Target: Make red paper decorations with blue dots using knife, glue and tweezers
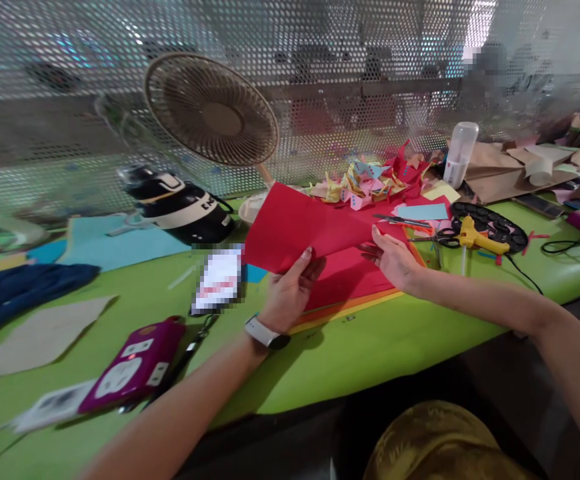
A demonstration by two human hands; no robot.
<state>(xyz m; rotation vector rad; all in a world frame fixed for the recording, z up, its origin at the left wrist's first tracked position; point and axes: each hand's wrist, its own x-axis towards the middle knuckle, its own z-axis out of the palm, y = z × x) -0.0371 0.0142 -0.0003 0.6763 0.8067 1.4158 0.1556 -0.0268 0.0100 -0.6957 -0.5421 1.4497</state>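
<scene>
A red sheet of paper is lifted off a stack of coloured paper on the green table. My left hand, with a white watch on the wrist, pinches the sheet's lower edge, thumb on top. My right hand holds the sheet's right edge with its fingers curled under it and the thumb raised. The stack under the sheet shows red, orange and yellow edges.
A desk fan and a black bottle stand at the back left. Folded paper shapes, scissors, a yellow glue gun, a black tray and brown paper lie at the right. A magenta power strip lies near left.
</scene>
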